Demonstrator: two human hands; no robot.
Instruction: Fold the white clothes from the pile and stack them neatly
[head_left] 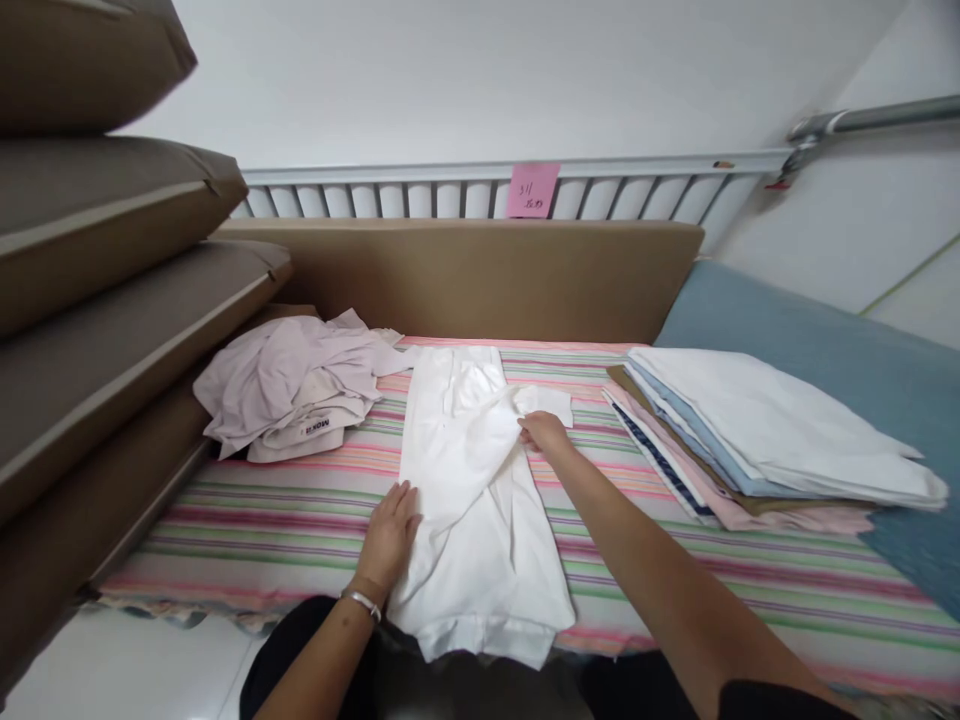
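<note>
Folding appears to be the step in hand on 1 white garment (457, 470), laid lengthwise across a striped sheet (247, 510), from close to the far edge to the near edge, where its hem lies. Right hand (546, 432): grip closed, fingertips pinching a raised fold at the garment's right side. Left hand (390, 535): grip loosely open, fingers resting on the garment's left side, nothing clasped.

Progress, as judged: partial. The far part lies narrow and a diagonal flap crosses the middle; the near part is spread wide and creased, and 1 small white end juts out beyond the pinching hand. Squaring up and shortening seem outstanding. Towards the sheet's right edge, partly over a blue cover (795, 305), a flat stack (765, 420) with white on top and blue, brown, pink and dark patterned layers beneath reads as finished work. Towards the left edge, a loose heap (292, 375) of pale lilac and cream clothing reads as untreated; item count cannot be told. Containers: none seen holding any garment
</note>
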